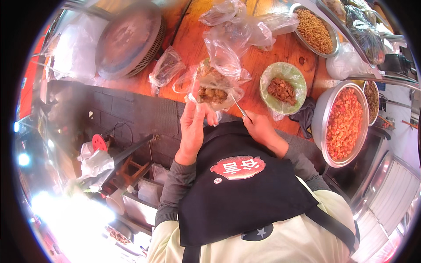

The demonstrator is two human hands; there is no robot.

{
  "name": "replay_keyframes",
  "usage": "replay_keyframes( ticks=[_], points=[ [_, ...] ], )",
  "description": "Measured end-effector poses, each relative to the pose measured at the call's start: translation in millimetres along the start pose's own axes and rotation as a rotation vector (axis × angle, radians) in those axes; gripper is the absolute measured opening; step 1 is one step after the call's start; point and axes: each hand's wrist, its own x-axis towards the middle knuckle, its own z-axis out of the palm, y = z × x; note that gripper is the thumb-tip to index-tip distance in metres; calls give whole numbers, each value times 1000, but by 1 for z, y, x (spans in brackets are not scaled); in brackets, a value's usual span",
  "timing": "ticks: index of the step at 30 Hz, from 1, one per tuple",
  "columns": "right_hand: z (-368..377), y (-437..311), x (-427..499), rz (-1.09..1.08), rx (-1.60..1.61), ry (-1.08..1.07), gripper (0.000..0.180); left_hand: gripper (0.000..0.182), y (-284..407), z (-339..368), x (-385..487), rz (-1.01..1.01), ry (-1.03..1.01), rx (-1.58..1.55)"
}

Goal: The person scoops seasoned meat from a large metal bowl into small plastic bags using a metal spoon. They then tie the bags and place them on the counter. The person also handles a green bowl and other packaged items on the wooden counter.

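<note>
With its index finger raised, my left hand is at the left side of a clear plastic bag and seems to hold the bag's edge. Brown chunky food lies in the bag's mouth. My right hand grips a thin metal utensil, whose far end reaches the bag's right rim; its tip is hidden. To the right, a green bowl lined with clear plastic contains reddish-brown meat pieces.
Bunched plastic bags lie beyond my hands. A large round lid on a perforated base is at the left. At the right stand a bowl of diced orange-red food, a bowl of brown granules and a dark cloth.
</note>
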Motion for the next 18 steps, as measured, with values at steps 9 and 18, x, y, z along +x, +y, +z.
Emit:
replay_keyframes(
  ticks=[9,18],
  points=[
    [-34,8,-17,19,-72,168,23,58,1,2,1,7,-48,1],
    [-15,-4,-5,445,458,-234,30,58,-1,15,-1,-41,-84,-7]
  ],
)
